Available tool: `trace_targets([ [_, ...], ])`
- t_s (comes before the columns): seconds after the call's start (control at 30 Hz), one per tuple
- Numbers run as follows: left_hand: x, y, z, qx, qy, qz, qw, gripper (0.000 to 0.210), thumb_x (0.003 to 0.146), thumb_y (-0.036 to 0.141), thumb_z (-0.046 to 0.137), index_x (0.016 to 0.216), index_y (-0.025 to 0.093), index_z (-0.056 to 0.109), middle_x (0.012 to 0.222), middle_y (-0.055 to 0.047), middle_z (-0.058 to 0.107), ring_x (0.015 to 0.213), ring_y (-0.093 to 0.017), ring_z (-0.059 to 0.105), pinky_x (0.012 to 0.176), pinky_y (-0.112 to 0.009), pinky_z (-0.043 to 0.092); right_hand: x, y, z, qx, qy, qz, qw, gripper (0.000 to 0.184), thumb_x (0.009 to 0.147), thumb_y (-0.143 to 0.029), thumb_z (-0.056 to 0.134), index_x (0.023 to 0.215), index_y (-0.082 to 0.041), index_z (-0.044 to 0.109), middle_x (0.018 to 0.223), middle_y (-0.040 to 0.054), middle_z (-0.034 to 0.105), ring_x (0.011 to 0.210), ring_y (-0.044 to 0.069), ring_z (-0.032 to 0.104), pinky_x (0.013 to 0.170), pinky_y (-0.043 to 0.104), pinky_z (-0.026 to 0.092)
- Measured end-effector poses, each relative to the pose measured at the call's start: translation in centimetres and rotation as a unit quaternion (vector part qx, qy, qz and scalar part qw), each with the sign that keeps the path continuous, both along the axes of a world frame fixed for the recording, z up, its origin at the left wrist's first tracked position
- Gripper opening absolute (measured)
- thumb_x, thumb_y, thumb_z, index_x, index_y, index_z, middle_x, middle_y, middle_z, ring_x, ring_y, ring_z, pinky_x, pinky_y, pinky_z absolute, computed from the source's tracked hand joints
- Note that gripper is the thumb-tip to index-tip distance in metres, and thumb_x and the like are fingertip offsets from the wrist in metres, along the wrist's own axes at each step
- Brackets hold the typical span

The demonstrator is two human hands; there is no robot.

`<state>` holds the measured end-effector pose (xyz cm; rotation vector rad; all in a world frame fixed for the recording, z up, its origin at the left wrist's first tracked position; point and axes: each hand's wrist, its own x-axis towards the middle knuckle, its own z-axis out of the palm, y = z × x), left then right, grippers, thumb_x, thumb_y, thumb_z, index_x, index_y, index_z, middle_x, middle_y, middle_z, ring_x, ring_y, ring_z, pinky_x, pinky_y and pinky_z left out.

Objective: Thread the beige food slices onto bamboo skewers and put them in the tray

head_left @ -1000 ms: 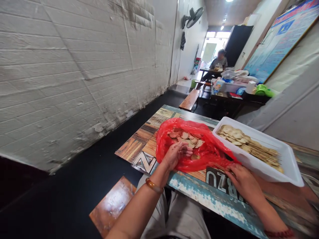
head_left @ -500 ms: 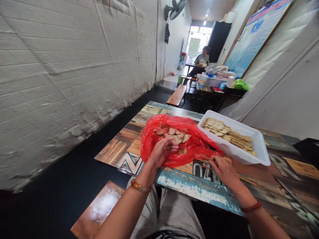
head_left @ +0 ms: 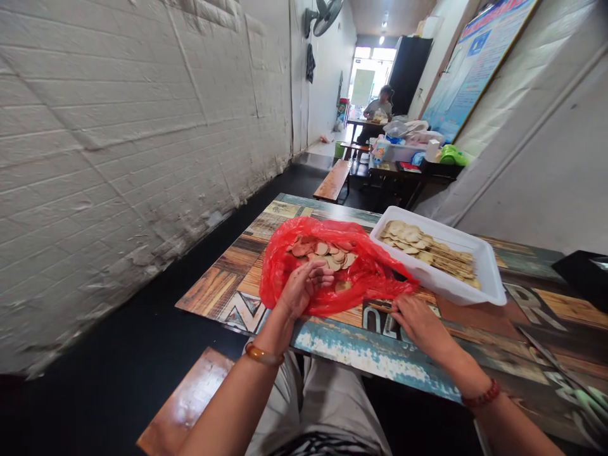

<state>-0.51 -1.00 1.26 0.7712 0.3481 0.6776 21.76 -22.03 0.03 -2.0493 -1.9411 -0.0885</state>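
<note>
The left hand (head_left: 304, 290) is reaching, loosely open, over the red bag's (head_left: 279, 272) near side; the right hand (head_left: 422, 324) is curling beside its near right, grip unclear. Round slices (head_left: 336, 256) are lying inside; right of it, a white tray (head_left: 441, 283) is holding skewered slices (head_left: 409, 237).

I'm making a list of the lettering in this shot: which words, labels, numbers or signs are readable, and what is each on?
"Z": on the tabletop, left of the red bag.
"R": on the tabletop, right of the white tray.
Characters beside the right hand, on the tabletop: partly covered, not surely readable.
Wall poster: too small and blurred to read.
</note>
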Motion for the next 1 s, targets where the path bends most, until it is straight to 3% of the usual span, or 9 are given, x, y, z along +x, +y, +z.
trace_targets([
  [0.2,0.0,-0.1,0.1,-0.001,0.002,0.001,1.0,0.031,0.078,0.035,0.06,0.095,0.01,0.062,0.085,-0.012,0.069,0.076,-0.02,0.067,0.073,-0.033,0.052,0.1,-0.4,-1.6,0.061,0.02,-0.036,0.997,0.016,0.09,-0.026,0.04,0.093,-0.021,0.054,0.09,0.0092,0.063,0.083,0.023,0.06,0.073,0.037,0.048],
  [0.3,0.0,-0.1,0.2,-0.003,0.002,0.004,1.0,0.031,0.079,0.035,0.059,0.096,0.01,0.061,0.085,-0.012,0.069,0.076,-0.02,0.067,0.074,-0.032,0.052,0.2,-0.5,-1.1,0.041,0.059,-0.015,0.997,0.015,0.089,-0.029,0.045,0.098,-0.021,0.055,0.092,0.008,0.063,0.084,0.022,0.06,0.074,0.036,0.048],
  [0.4,0.0,-0.1,0.2,-0.003,0.004,0.003,1.0,0.032,0.079,0.036,0.059,0.096,0.01,0.061,0.085,-0.012,0.069,0.076,-0.02,0.067,0.074,-0.032,0.052,0.2,-0.4,-0.3,-0.007,0.082,0.0,0.997,0.013,0.089,-0.029,0.046,0.088,-0.02,0.054,0.083,0.0053,0.061,0.077,0.019,0.058,0.069,0.033,0.047],
  [0.57,0.0,0.0,0.1,-0.002,0.001,0.005,1.0,0.032,0.078,0.037,0.06,0.095,0.01,0.062,0.085,-0.012,0.068,0.078,-0.021,0.067,0.074,-0.032,0.052,0.2,-0.2,-0.1,-0.017,0.01,0.007,1.0,0.015,0.09,-0.027,0.042,0.082,-0.02,0.052,0.082,0.0062,0.059,0.078,0.021,0.056,0.07,0.034,0.045],
  [0.87,0.0,0.0,0.1,-0.004,-0.005,0.004,1.0,0.029,0.08,0.035,0.058,0.095,0.01,0.062,0.085,-0.012,0.069,0.076,-0.02,0.067,0.073,-0.032,0.052,0.1,-0.1,-1.8,0.039,-0.017,-0.099,0.994,0.023,0.095,-0.032,0.03,0.089,-0.021,0.049,0.081,0.0064,0.064,0.072,0.02,0.064,0.061,0.031,0.044],
  [1.0,0.0,0.0,0.1,-0.009,-0.001,0.007,1.0,0.029,0.08,0.035,0.058,0.095,0.01,0.061,0.084,-0.012,0.069,0.074,-0.02,0.067,0.072,-0.032,0.052,0.0,-0.1,-1.5,0.015,0.026,-0.101,0.994,0.023,0.091,-0.04,0.041,0.095,-0.021,0.053,0.087,0.006,0.067,0.077,0.022,0.066,0.062,0.031,0.047],
])
